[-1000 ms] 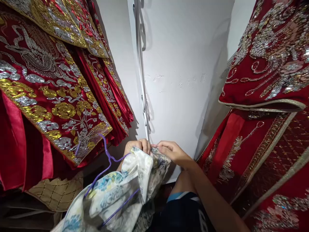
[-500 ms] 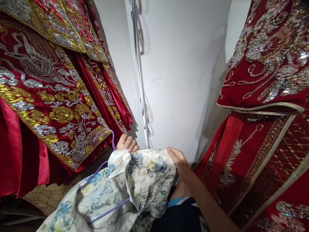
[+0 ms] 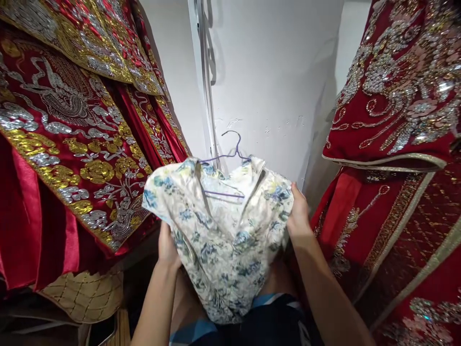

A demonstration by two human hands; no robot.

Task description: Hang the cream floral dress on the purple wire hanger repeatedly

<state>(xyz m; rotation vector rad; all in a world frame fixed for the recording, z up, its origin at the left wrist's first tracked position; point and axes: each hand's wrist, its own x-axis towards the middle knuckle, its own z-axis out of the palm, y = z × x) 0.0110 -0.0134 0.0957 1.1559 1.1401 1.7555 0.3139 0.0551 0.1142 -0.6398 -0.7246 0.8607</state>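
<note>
A white short-sleeved shirt (image 3: 219, 254) with blue and yellow flowers is spread in front of me, its open collar facing up. Inside it sits a purple wire hanger (image 3: 225, 194), the hook rising above the neckline and pointing left. My right hand (image 3: 298, 207) is closed on the shirt's right shoulder edge, thumb on top. On the other side, my left hand (image 3: 168, 246) holds the shirt under the left sleeve; cloth covers most of its fingers.
Red gowns with gold and silver embroidery (image 3: 97, 170) hang at the left. Beaded red gowns (image 3: 392, 115) hang close at the right. A metal rail (image 3: 202, 62) runs up the pale wall (image 3: 270, 72) ahead. A tan quilted piece (image 3: 84, 295) is at lower left.
The shirt has turned from bunched and sideways to spread facing me, with the hanger upright in its collar. My left hand has moved down to its left side; my right hand moved right.
</note>
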